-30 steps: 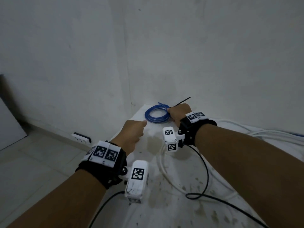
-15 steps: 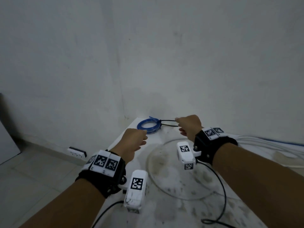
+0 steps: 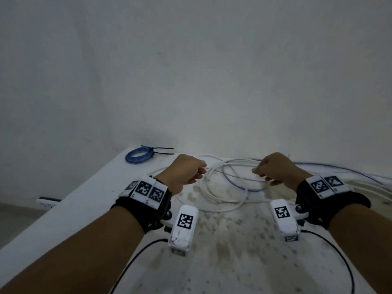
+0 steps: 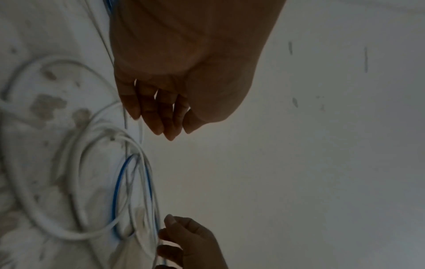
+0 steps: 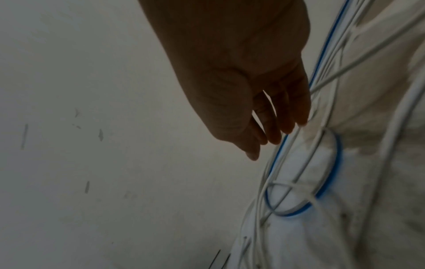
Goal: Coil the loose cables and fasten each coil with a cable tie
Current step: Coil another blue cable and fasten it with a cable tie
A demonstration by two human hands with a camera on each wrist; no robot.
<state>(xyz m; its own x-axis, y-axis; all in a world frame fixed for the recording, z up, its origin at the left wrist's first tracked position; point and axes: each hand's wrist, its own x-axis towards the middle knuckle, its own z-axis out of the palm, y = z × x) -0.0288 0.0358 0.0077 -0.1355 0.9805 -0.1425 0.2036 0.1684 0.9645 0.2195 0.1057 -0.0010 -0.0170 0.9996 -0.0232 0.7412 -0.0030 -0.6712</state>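
Observation:
A blue coil (image 3: 137, 157) lies at the table's far left corner, bound by a black cable tie (image 3: 162, 151) whose tails point right. Loose white cables (image 3: 222, 195) and a loose blue cable (image 3: 239, 187) loop across the table's back. My left hand (image 3: 192, 171) hovers at the left side of the loops, its fingers (image 4: 158, 116) loosely curled and holding nothing. My right hand (image 3: 266, 171) hovers over their right side. Its relaxed fingers (image 5: 282, 118) hang close beside the blue cable (image 5: 322, 60) and white cables (image 5: 296, 174) without gripping them.
The white table (image 3: 233, 251) is stained and ends at a left edge (image 3: 63, 211); a power strip (image 3: 45, 201) lies on the floor beyond it. A grey wall (image 3: 212, 81) stands close behind. More cables (image 3: 360, 177) trail off to the right.
My right hand has let go of the cable tie on the blue coil and moved right. Both hands now hover over the loose white cables, and the coil lies alone at the corner.

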